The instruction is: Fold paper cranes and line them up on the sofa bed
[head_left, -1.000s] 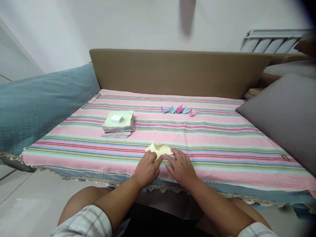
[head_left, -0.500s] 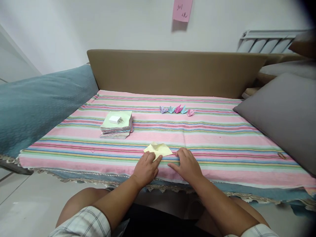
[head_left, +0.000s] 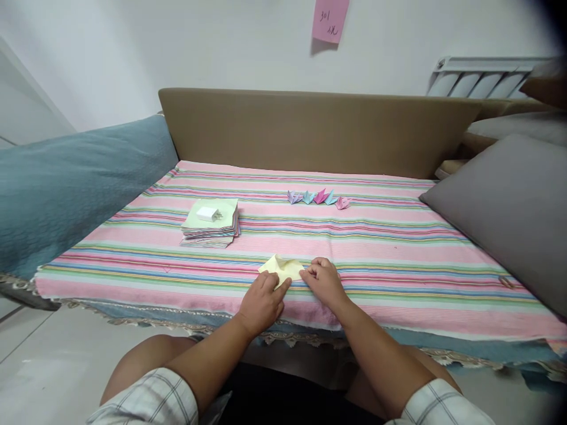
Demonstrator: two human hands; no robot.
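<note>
A pale yellow folded paper (head_left: 283,268) lies on the striped cloth near its front edge, with a raised fold at its far side. My left hand (head_left: 261,302) presses on the paper's near left part, fingers apart on it. At the paper's right corner, my right hand (head_left: 325,284) has thumb and forefinger closed on the tip. Farther back, several small folded papers (head_left: 321,196) in purple, blue and pink stand in a row. To the left is a stack of square papers (head_left: 209,231) with a white plug adapter (head_left: 208,214) on top.
The striped cloth (head_left: 372,245) covers a seat with a brown backrest (head_left: 310,133). A blue-covered armrest (head_left: 88,171) is on the left, and a grey cushion (head_left: 509,206) on the right. A small brown object (head_left: 505,282) lies near the cushion. A pink note (head_left: 330,20) hangs on the wall.
My right hand has moved left to the paper, and its thumb and forefinger have closed at the right corner. My left hand has stayed in place.
</note>
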